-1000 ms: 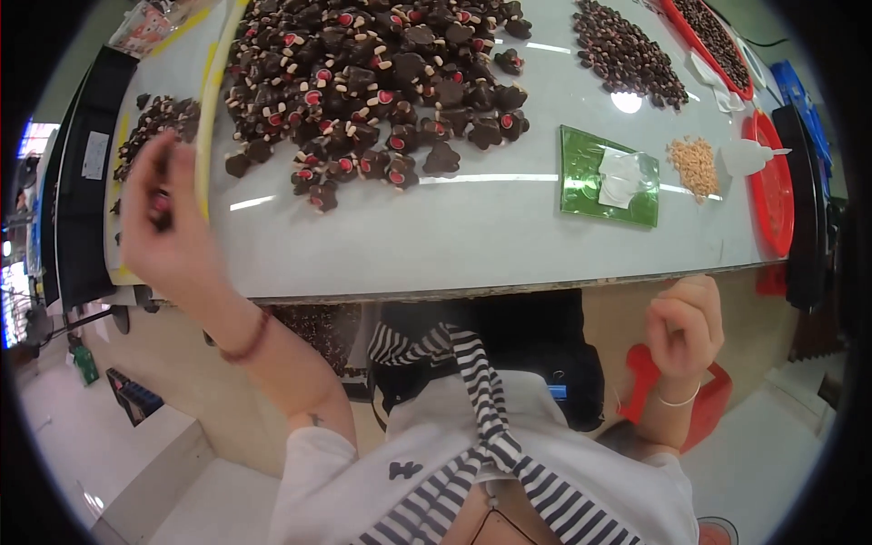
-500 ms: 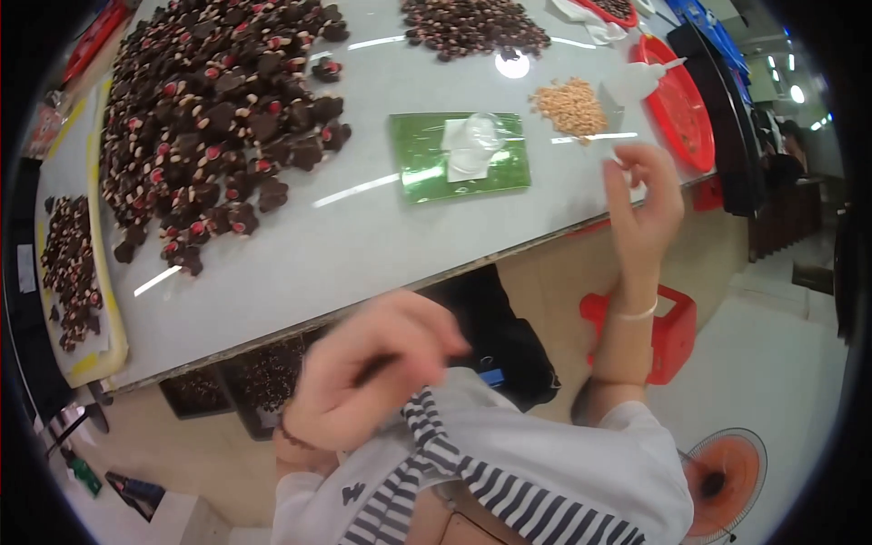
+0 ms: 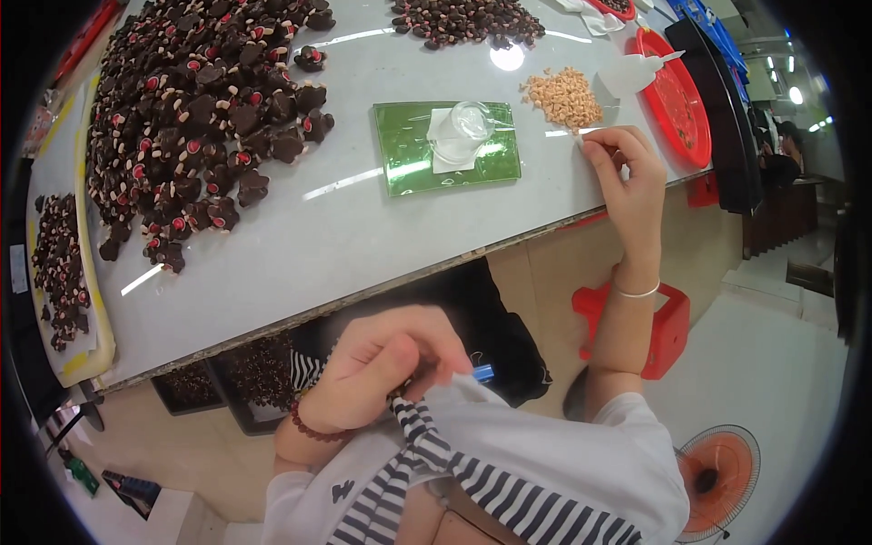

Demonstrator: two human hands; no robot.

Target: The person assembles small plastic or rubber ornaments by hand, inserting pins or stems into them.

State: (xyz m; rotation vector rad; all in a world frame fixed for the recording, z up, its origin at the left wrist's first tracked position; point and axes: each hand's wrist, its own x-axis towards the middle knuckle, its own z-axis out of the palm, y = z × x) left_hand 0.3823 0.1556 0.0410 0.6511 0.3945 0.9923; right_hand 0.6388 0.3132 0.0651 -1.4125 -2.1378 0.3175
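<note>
My right hand (image 3: 627, 173) is raised over the front part of the table, with thumb and forefinger pinched close to a small heap of pale chopped nuts (image 3: 565, 98). A tiny pale bit seems to show at the fingertips, too small to name. Curled in front of my chest, my left hand (image 3: 386, 359) is closed, by the striped tie (image 3: 427, 440) and a fold of white cloth; what it holds, if anything, is hidden. Between the hands, on the table, lies a green sheet (image 3: 400, 173) bearing a white paper and a clear round plastic piece (image 3: 465, 127).
Many dark chocolate pieces with pink and pale bits (image 3: 213, 118) cover the table's left. Another dark pile (image 3: 468, 18) lies farther back. A white squeeze bottle (image 3: 627, 77) rests by a red tray (image 3: 677, 100). Below are a red stool (image 3: 668, 331) and an orange fan (image 3: 722, 481).
My right hand has moved slightly left and its fingers have come together into a pinch. My left hand has shifted a little, its fingers curling in more. The whole view has tilted slightly.
</note>
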